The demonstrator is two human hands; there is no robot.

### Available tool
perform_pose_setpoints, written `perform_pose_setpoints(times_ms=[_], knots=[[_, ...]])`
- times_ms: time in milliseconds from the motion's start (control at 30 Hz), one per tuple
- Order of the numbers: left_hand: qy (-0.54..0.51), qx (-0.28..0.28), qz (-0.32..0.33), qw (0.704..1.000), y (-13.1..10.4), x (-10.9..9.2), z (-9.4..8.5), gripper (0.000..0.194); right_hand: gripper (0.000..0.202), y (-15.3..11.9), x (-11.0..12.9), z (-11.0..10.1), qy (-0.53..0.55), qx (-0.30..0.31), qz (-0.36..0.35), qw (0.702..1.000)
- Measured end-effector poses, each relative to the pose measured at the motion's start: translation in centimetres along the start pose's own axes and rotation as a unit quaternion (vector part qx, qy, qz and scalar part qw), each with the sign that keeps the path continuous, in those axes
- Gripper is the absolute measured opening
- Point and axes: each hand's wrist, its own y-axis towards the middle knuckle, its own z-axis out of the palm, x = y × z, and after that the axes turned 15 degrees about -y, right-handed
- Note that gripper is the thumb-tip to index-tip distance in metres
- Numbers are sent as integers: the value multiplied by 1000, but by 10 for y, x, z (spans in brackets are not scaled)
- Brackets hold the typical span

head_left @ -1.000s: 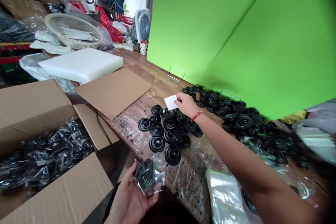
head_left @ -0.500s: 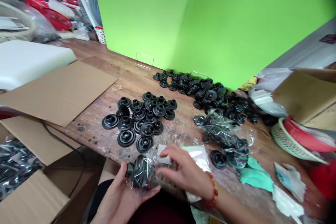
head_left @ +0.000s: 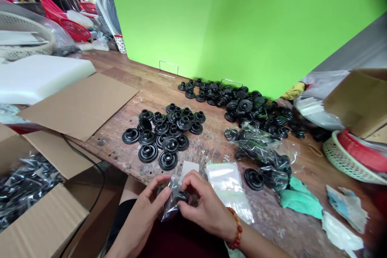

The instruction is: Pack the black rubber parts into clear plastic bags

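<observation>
Scarred wooden bench (paint-flecked), green backdrop, cluttered workshop

Black round rubber parts lie on the brown paint-flecked wooden bench before a bright green backdrop board; beside them, teal cloth scraps and a red-beaded bracelet.

I am holding my left hand and right hand close together, fingers curled and pinching, thumbs nearly touching.
</observation>
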Motion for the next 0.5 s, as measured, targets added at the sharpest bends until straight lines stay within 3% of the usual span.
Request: perform_pose_setpoints(times_ms=[133, 300, 500], knots=[[-32, 11, 6, 999, 1, 4, -5, 32, 24, 6, -7, 4, 88, 9, 21, 996], [-41, -15, 57, 997, 5, 14, -6, 28, 26, 13, -14, 10, 266, 49, 98, 958], [-54, -25, 65, 996, 11, 15, -13, 24, 27, 16, -19, 10, 329, 77, 114, 934]])
